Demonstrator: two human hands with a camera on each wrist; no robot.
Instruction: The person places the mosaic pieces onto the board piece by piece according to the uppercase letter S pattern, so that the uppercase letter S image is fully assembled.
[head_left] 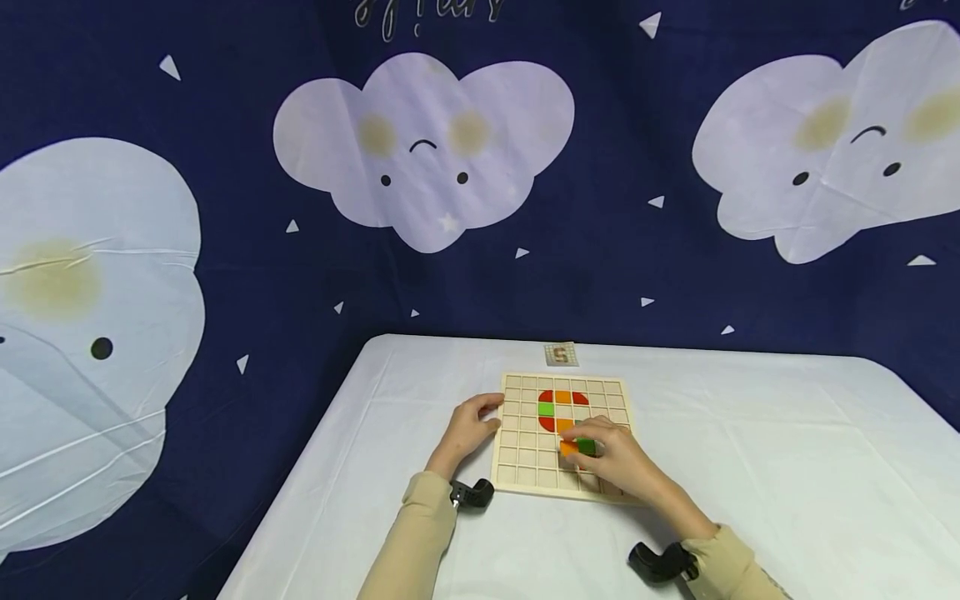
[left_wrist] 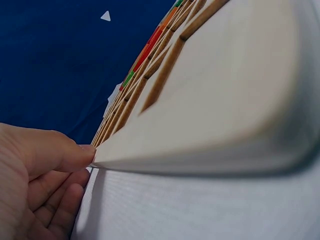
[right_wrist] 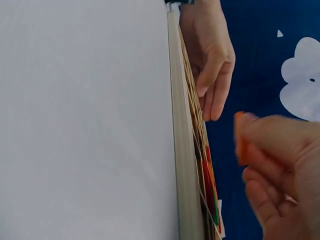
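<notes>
A square wooden grid board (head_left: 517, 475) lies on the table. Red, orange and green tiles form a curved pattern on it, among them a green tile (head_left: 546, 409) and a red quarter-round tile (head_left: 581, 399). Over the board, my right hand (head_left: 611, 454) pinches an orange tile (right_wrist: 240, 142) between thumb and fingers. Beneath that hand a dark green tile (head_left: 587, 447) shows, and the hand hides part of the pattern. My left hand (head_left: 467, 429) rests at the board's left edge, its thumb (left_wrist: 75, 152) touching the rim and its other fingers loosely bent beside it.
A small pattern card (head_left: 561, 355) lies behind the board near the table's far edge. White cloth (head_left: 750, 442) covers the table. A dark blue curtain with cloud prints (head_left: 423, 142) hangs behind it. Black wrist devices sit on both arms.
</notes>
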